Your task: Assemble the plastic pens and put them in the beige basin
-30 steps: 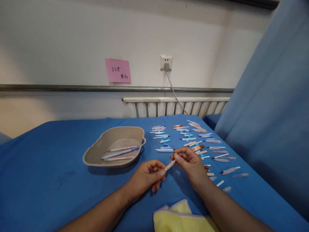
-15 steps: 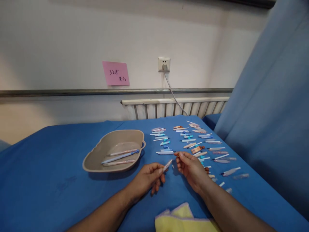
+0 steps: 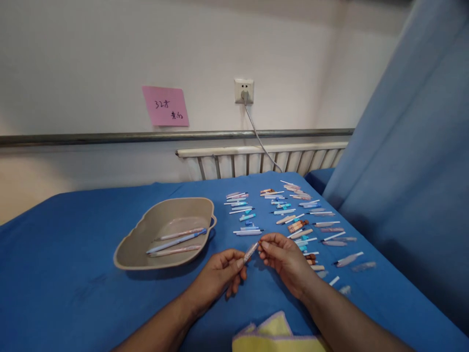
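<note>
Work on a bench spread with plain blue cloth [image 3: 73,234]. The left hand [image 3: 220,269] has its fingers closed on a slim, pale plastic pen barrel [image 3: 251,253] with printed marks, tilted up toward the far right. The right hand [image 3: 284,256] meets it at that end, fingers pinched narrow on what seems a small reddish-brown piece, mostly hidden; cannot tell from here whether it is seated.

Left of the hands, a beige plastic basin [image 3: 154,220] holds three long pens: one blue pen [image 3: 176,241] between two pinkish ones. These look whole; I count them as done.

Far and right, loose pen parts [image 3: 249,233] lie in groups: white tubes, pale barrels, blue and orange-brown pieces. By my judgement the bulk is still unjoined, so progress is early. The barrel in hand looks partly assembled. A yellow cloth with a purple edge [image 3: 282,343] lies at the near edge.
</note>
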A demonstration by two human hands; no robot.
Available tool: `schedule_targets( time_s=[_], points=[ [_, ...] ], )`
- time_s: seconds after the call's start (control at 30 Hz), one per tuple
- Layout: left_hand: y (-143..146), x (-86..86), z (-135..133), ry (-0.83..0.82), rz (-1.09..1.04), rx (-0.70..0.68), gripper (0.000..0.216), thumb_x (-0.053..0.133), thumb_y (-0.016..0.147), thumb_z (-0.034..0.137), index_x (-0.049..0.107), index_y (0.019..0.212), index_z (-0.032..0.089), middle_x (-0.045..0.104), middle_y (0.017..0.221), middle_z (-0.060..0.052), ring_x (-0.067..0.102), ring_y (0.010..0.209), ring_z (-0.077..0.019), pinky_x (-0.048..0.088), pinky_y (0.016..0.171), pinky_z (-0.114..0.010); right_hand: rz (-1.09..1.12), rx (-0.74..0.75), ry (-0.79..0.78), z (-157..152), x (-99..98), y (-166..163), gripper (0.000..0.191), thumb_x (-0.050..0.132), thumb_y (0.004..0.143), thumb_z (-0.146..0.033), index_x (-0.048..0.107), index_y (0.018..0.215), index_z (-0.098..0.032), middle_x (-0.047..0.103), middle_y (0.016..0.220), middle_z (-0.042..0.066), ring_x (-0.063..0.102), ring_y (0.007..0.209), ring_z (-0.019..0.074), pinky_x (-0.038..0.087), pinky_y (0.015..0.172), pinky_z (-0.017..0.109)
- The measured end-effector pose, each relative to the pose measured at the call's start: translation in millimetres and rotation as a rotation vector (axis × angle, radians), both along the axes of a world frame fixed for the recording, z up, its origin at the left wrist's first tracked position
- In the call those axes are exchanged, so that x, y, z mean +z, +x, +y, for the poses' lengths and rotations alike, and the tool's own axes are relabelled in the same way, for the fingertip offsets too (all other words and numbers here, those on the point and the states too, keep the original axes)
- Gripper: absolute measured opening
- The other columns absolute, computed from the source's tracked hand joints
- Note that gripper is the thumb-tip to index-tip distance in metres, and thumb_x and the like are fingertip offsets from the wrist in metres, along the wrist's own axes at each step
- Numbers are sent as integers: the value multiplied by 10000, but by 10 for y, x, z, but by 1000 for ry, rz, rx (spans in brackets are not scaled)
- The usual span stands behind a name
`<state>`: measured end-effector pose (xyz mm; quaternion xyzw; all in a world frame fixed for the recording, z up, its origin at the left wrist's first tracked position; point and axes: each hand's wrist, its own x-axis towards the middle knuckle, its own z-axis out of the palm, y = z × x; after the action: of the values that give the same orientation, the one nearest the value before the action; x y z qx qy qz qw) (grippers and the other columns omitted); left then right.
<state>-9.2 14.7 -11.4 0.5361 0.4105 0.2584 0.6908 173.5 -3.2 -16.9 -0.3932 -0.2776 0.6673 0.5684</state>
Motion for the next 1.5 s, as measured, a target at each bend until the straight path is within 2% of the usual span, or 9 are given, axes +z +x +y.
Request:
schedule_targets(
  time_s=[0.13,0.3,0.47,0.53,0.6,0.8,1.07,1.33,1.5],
  points=[
    [-31,9,-6,9,1,-8,336,615,770,445,576,903,139,592,666,12,469,402,-50,332,361,-161,-212,-28,97,33,-76,-32,290,732,649,-370,612,821,-169,658,711,14,588,584,119,436,551,228],
    [-56,-10,-18,26,-11,4,327,663,739,408,587,903,136,601,659,6,483,419,-56,342,379,-164,-791,-87,288,60,-256,-13,142,581,776,-312,622,857,-204,664,762,27,616,703,180,468,646,292],
    [-46,-6,-20,-16,-65,38,298,673,743,369,596,914,138,616,697,-3,511,464,-61,368,406,-163,-1099,-115,426,46,-210,60,165,554,757,-192,648,891,-214,653,904,55,599,875,214,456,798,346],
    [-40,10,-14,-52,-105,39,283,667,752,360,603,907,132,623,722,-11,527,483,-63,391,426,-167,-1035,-173,486,29,-154,67,213,543,779,-212,651,962,-221,640,1007,64,576,968,218,430,866,356],
    [-36,29,-9,-83,-119,22,274,658,761,356,610,893,121,634,739,-25,546,491,-69,412,438,-174,-876,-172,482,7,-117,53,227,529,811,-279,650,994,-222,646,1002,62,597,909,205,459,803,335],
    [-40,40,-36,-178,-101,-77,343,678,733,358,606,961,112,683,760,-72,603,472,-114,428,390,-184,-560,-100,327,-44,-114,-24,208,661,713,-376,659,773,-176,624,665,5,557,628,146,428,599,259],
    [-64,25,-42,-299,-196,-71,337,643,779,338,572,1017,110,707,920,-155,677,588,-164,487,451,-201,-390,-166,189,-24,-93,12,278,756,598,-402,641,704,-172,601,582,-17,506,543,116,401,553,250],
    [-73,24,-32,-316,-221,-52,305,648,783,297,581,1016,111,706,918,-131,671,593,-138,488,471,-188,-302,-209,95,17,-183,54,316,786,573,-384,628,742,-168,635,602,-4,563,564,128,433,567,260],
    [-79,5,-30,-289,-215,-70,309,672,757,267,597,1009,105,703,866,-106,644,554,-117,479,465,-189,-356,-198,116,1,-180,38,297,763,602,-407,661,729,-159,655,615,13,570,573,136,442,587,277]
  ],
)
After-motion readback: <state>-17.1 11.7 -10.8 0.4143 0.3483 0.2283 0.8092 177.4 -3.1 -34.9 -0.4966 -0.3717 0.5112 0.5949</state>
